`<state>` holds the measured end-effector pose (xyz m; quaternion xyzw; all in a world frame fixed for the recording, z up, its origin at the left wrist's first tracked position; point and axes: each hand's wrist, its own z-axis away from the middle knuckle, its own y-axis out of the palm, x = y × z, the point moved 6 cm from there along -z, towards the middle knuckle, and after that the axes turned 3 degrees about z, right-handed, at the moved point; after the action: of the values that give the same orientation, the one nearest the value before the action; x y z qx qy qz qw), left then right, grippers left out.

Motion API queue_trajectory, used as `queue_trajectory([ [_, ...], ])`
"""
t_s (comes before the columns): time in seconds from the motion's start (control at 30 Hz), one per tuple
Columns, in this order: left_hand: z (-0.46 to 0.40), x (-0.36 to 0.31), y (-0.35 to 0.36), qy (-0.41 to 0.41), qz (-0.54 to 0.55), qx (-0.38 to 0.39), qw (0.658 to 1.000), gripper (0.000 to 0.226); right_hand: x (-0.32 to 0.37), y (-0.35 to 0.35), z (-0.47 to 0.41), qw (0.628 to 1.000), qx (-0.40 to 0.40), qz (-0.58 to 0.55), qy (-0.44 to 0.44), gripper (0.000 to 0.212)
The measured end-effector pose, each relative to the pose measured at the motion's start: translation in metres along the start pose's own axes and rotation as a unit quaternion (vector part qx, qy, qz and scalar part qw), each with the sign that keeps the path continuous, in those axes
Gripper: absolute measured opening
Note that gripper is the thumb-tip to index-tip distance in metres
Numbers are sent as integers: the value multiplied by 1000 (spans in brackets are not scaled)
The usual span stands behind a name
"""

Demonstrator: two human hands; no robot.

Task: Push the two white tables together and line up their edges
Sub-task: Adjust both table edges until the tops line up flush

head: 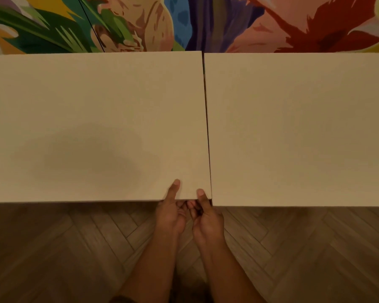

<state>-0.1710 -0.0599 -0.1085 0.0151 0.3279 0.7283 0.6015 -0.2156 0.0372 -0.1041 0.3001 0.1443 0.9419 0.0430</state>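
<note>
Both hands grip the near right corner of the left white rectangular table top: the left hand and right hand each lay a thumb on top, fingers curled under the edge. The right white table top sits just beside, parted by a thin dark seam. Its near edge lies slightly nearer the person than the left table's. Both long axes run left to right along the colourful painted wall mural, above grey herringbone wood flooring
</note>
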Motion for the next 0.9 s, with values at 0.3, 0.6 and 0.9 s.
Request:
queue_trajectory([
  [0.3,5,0,1,-7,-3,7,1000,45,3,10,9,999,43,-20,13,13],
  [0.6,17,1,-21,-17,-42,10,999,27,-14,-4,23,998,48,-32,9,13],
  [0.9,28,16,-3,-66,15,37,997,42,-2,-7,20,998,31,55,-20,28],
])
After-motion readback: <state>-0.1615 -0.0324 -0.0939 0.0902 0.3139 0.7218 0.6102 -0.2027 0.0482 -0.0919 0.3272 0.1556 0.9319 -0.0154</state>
